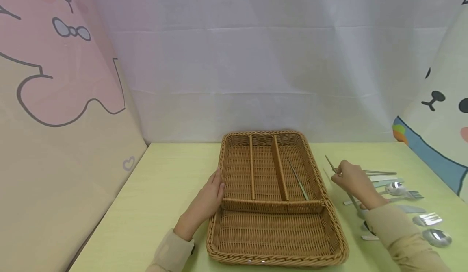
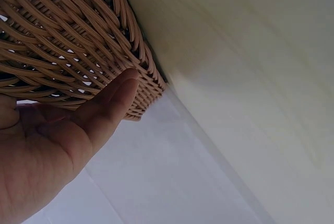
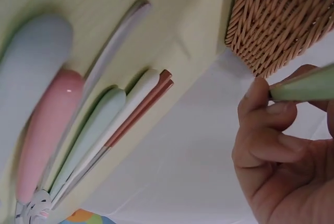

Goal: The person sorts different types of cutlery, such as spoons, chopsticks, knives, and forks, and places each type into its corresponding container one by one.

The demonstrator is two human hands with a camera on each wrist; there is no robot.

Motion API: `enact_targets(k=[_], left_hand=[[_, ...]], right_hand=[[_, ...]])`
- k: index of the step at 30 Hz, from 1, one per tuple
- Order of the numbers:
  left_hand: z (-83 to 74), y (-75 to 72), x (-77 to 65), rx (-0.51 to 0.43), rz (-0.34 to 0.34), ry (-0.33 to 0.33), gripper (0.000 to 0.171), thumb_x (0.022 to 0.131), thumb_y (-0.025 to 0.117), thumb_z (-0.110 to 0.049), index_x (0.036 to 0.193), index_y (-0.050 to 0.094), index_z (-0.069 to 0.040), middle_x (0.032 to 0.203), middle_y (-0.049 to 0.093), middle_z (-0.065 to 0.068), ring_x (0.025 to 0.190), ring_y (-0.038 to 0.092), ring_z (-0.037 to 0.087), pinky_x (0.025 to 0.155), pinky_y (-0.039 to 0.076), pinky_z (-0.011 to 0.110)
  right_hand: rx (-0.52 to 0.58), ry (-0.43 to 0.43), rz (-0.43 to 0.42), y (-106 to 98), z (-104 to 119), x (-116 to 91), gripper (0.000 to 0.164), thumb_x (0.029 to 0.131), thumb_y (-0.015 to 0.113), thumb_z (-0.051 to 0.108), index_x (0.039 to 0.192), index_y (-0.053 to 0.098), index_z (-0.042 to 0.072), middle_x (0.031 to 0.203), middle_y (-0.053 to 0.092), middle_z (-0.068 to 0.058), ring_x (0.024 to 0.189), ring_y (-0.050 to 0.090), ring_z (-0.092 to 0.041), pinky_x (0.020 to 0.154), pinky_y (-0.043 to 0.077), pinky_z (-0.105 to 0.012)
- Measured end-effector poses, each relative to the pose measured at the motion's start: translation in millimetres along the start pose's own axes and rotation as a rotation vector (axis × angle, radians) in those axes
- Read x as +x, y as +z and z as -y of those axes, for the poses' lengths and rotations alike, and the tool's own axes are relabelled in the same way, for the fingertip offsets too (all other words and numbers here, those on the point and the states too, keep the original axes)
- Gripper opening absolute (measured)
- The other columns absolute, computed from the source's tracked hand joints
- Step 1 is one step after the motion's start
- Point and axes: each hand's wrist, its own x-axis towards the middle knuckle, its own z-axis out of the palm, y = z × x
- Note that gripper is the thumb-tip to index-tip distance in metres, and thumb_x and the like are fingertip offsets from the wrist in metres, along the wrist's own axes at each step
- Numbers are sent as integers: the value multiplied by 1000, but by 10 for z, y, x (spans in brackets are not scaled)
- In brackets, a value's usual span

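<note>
My left hand rests against the left side of a wicker basket. In the left wrist view its fingers lie fairly straight along the woven outer wall. Right of the basket, my right hand pinches a thin chopstick above the table. In the right wrist view the green handle shows between thumb and fingers. Another green-handled chopstick lies in the basket's right upper compartment.
Under and beside my right arm lie cutlery pieces: a spoon, a fork, a knife, a pink handle and red-brown-ended chopsticks. Dividers split the basket. A white cloth wall stands behind the table.
</note>
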Motion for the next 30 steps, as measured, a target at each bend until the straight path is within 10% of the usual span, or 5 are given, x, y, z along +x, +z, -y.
enact_targets(k=[30], left_hand=[[0, -4, 4, -6, 3, 0, 53, 100, 33, -19, 140, 15, 10, 141, 28, 33, 122, 38, 41, 94, 44, 51]], right_hand=[[-13, -33, -73, -106, 469, 235, 21, 87, 43, 7, 96, 50, -11, 51, 46, -4, 41, 32, -12, 37, 28, -26]])
